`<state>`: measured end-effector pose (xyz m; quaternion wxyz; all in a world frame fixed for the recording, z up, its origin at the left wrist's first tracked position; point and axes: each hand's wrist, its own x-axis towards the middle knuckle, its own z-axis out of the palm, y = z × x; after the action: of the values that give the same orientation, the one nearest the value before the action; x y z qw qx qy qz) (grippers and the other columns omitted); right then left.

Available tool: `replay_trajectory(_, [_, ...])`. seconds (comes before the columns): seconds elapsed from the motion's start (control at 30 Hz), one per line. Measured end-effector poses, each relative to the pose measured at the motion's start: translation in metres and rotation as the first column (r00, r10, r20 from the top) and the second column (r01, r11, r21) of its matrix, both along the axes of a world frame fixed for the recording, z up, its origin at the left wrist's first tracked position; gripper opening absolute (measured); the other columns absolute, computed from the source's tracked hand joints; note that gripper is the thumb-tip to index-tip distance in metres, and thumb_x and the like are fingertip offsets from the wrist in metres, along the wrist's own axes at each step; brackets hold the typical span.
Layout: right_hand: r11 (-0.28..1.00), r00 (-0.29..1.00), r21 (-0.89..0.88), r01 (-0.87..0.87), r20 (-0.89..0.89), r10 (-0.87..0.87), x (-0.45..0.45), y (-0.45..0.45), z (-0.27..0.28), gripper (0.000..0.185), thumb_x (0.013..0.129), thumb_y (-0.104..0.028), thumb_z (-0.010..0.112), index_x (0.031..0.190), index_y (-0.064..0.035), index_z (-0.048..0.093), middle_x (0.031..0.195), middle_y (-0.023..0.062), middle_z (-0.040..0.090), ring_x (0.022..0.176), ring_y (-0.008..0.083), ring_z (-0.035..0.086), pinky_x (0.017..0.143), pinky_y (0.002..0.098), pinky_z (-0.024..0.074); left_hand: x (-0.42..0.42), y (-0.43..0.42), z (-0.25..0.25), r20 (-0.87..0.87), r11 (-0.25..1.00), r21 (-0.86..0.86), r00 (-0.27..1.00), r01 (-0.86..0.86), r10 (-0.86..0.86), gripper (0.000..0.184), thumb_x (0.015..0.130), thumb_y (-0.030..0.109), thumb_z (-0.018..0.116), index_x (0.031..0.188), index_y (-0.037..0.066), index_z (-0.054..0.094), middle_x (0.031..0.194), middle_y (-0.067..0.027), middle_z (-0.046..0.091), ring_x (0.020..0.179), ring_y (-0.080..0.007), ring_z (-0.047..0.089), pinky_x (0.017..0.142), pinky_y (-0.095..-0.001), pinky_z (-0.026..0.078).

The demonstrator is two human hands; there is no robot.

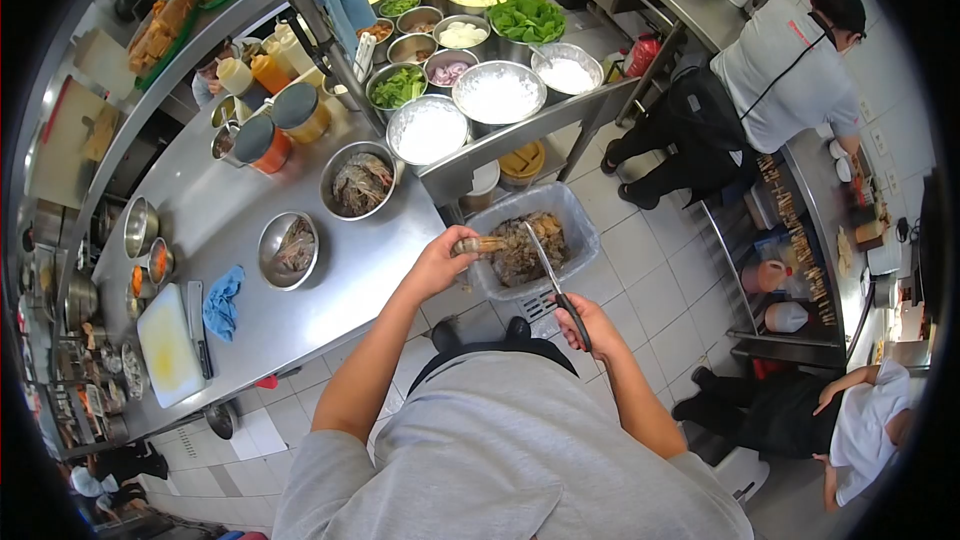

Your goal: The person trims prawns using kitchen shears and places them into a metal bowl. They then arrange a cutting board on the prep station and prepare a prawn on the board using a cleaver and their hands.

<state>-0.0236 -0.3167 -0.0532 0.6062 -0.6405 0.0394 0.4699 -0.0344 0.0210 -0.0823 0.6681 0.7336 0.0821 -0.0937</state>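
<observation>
Nr ctr of frame, a shrimp is pinched betw fingers of L hand, while scissors are gripped in closed fingers of R hand, lower R of ctr, blades held over lined bin, & 2 steel bowls are set on worktop, ctr-L.
</observation>
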Motion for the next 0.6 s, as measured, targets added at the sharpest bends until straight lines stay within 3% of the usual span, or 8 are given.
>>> replay_trajectory(0.07, [0.999,1.000,-0.050,-0.012,0.013,0.013,0.003,-0.012,-0.006,0.049,0.092,-0.027,0.075,0.136,-0.0112,0.057,0.074,-0.0022,0.054,0.061,0.0098,0.055,0.053,0.0262,0.0476,-0.001,0.004,0.010,0.002,0.999,0.038,1.000,0.018,-0.018,0.031,0.092,0.007,0.071,0.120,0.007,0.060,0.103,-0.0012,0.067,0.094,-0.0100,0.061,0.085,-0.0268,0.050])
replay_trajectory(0.13, [0.995,0.844,-0.102,-0.017,0.532,0.069,0.002,-0.018,-0.014,0.064,0.084,-0.027,0.084,0.139,-0.0117,0.056,0.092,0.0037,0.063,0.080,0.0171,0.062,0.074,0.0326,0.0542,0.001,0.011,0.013,-0.009,0.999,-0.008,0.999,0.040,-0.040,0.030,0.092,0.007,0.071,0.120,0.006,0.060,0.103,-0.0004,0.067,0.094,-0.0094,0.062,0.086,-0.0268,0.051])
replay_trajectory(0.17, [0.995,0.844,-0.099,-0.021,0.532,0.071,0.005,-0.026,-0.016,0.064,0.084,-0.027,0.084,0.139,-0.0117,0.056,0.092,0.0037,0.063,0.080,0.0171,0.062,0.074,0.0326,0.0542,0.002,0.015,0.015,-0.018,0.997,-0.054,0.998,0.062,-0.063,0.030,0.093,0.008,0.072,0.120,0.005,0.060,0.103,0.0003,0.067,0.095,-0.0088,0.062,0.087,-0.0268,0.051])
replay_trajectory(0.23, [0.932,0.797,-0.323,-0.162,0.514,0.317,0.014,-0.026,0.024,0.076,0.076,-0.029,0.089,0.141,-0.0111,0.055,0.110,0.0101,0.064,0.095,0.0233,0.063,0.089,0.0365,0.0520,0.004,0.017,0.036,-0.016,0.996,-0.007,0.996,0.086,-0.086,0.030,0.092,0.008,0.072,0.119,0.004,0.060,0.104,-0.0006,0.068,0.095,-0.0093,0.062,0.088,-0.0271,0.051])
replay_trajectory(0.27, [0.933,0.798,-0.321,-0.163,0.514,0.316,0.016,-0.024,0.035,0.076,0.076,-0.029,0.089,0.141,-0.0111,0.055,0.110,0.0101,0.064,0.095,0.0233,0.063,0.089,0.0365,0.0520,0.004,0.017,0.046,-0.012,0.993,0.037,0.993,0.115,-0.114,0.030,0.092,0.008,0.073,0.119,0.004,0.061,0.104,-0.0015,0.068,0.095,-0.0097,0.062,0.089,-0.0275,0.051])
replay_trajectory(0.33, [0.909,0.670,-0.380,-0.169,0.632,0.389,0.020,-0.020,0.053,0.080,0.069,-0.028,0.093,0.140,-0.0133,0.057,0.104,0.0068,0.062,0.090,0.0209,0.060,0.083,0.0337,0.0507,0.005,0.019,0.051,0.008,0.991,0.082,0.994,0.110,-0.111,0.030,0.091,0.012,0.075,0.118,0.004,0.062,0.103,-0.0026,0.070,0.095,-0.0114,0.063,0.088,-0.0291,0.051])
replay_trajectory(0.47, [0.874,0.609,-0.459,-0.161,0.651,0.454,0.029,-0.009,0.080,0.082,0.066,-0.033,0.094,0.138,-0.0137,0.059,0.100,0.0095,0.060,0.087,0.0238,0.059,0.080,0.0355,0.0507,0.007,0.023,0.059,0.018,0.973,0.199,0.992,0.121,-0.127,0.030,0.089,0.016,0.077,0.114,0.005,0.064,0.101,-0.0041,0.071,0.094,-0.0139,0.065,0.087,-0.0312,0.052])
replay_trajectory(0.6, [0.852,0.573,-0.471,-0.229,0.642,0.509,0.037,-0.003,0.091,0.079,0.069,-0.034,0.092,0.138,-0.0151,0.059,0.100,0.0096,0.061,0.087,0.0263,0.061,0.079,0.0379,0.0514,0.004,0.023,0.068,0.049,0.982,0.149,0.991,0.119,-0.127,0.032,0.088,0.017,0.079,0.115,0.005,0.066,0.099,-0.0040,0.071,0.093,-0.0132,0.065,0.086,-0.0307,0.051])
